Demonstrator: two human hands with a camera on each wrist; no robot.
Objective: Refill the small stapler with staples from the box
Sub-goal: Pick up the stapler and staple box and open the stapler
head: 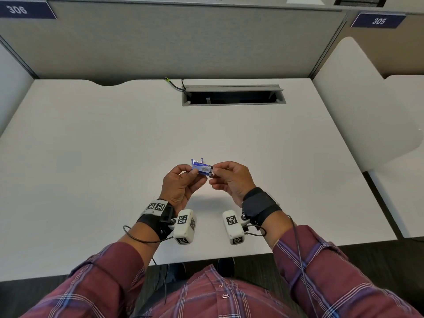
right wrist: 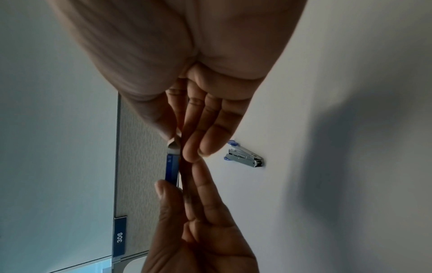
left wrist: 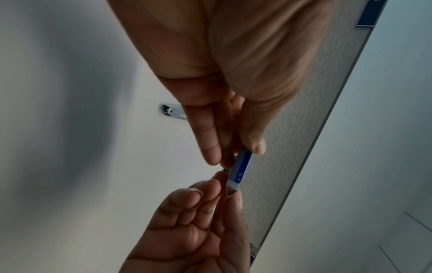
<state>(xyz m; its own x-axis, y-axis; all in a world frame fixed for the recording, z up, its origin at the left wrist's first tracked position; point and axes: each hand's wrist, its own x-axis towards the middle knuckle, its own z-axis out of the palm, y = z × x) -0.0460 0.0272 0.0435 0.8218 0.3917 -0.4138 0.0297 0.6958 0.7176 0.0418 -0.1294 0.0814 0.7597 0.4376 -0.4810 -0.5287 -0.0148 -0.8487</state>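
A small blue and white staple box (head: 202,169) is held between both hands a little above the white desk (head: 91,157). My left hand (head: 196,173) pinches its left end, thumb on one side (left wrist: 257,146) and fingers on the other. My right hand (head: 213,172) pinches the white flap at the box's right end (right wrist: 174,147) between thumb and forefinger. The small metal stapler (right wrist: 244,157) with blue ends lies on the desk just beyond the hands, untouched. In the head view the box hides most of the stapler (head: 201,160); in the left wrist view only its end (left wrist: 171,112) shows.
An open cable hatch (head: 232,95) sits in the desk at the back, with a cable (head: 177,86) beside it. Grey partition walls (head: 183,42) close the back. A white side panel (head: 358,99) stands at the right. The desk's front edge is near my body.
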